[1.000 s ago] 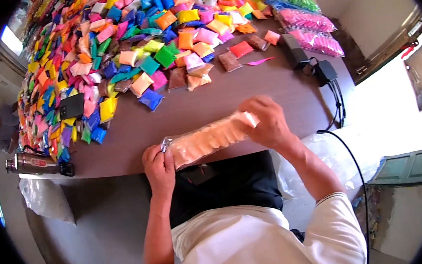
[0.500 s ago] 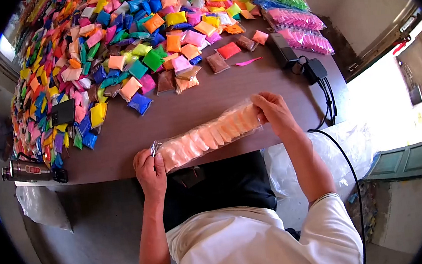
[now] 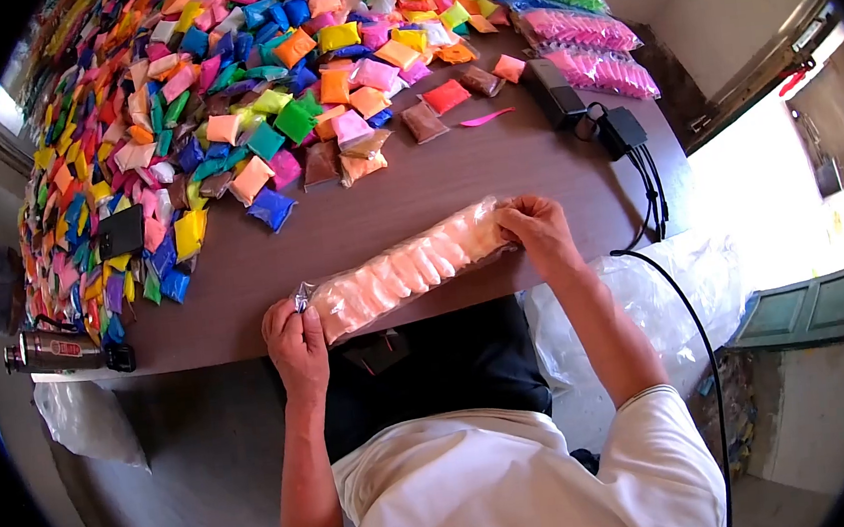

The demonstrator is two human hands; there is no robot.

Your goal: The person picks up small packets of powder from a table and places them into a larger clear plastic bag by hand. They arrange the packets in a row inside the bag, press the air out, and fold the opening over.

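A long clear plastic bag of peach packets (image 3: 408, 273) is stretched between my two hands, over the front edge of the brown table (image 3: 359, 231). My left hand (image 3: 295, 343) pinches the bag's lower left end, thumb on top, where the plastic is bunched. At the upper right end my right hand (image 3: 534, 224) grips the other end between thumb and fingers. Inside, the packets lie side by side in a row. The bag slants upward to the right.
A large heap of colourful small packets (image 3: 230, 130) covers the table's back and left. Filled bags (image 3: 588, 33) are stacked at the back right. A black power adapter (image 3: 621, 131) with cables, a pink plastic tool (image 3: 487, 117), a phone (image 3: 122, 232) and a steel flask (image 3: 58, 349) lie around.
My right hand has shifted slightly left and down, and its end of the bag with it. My left hand stays nearly in place, still gripping. The whole view has tilted a little.
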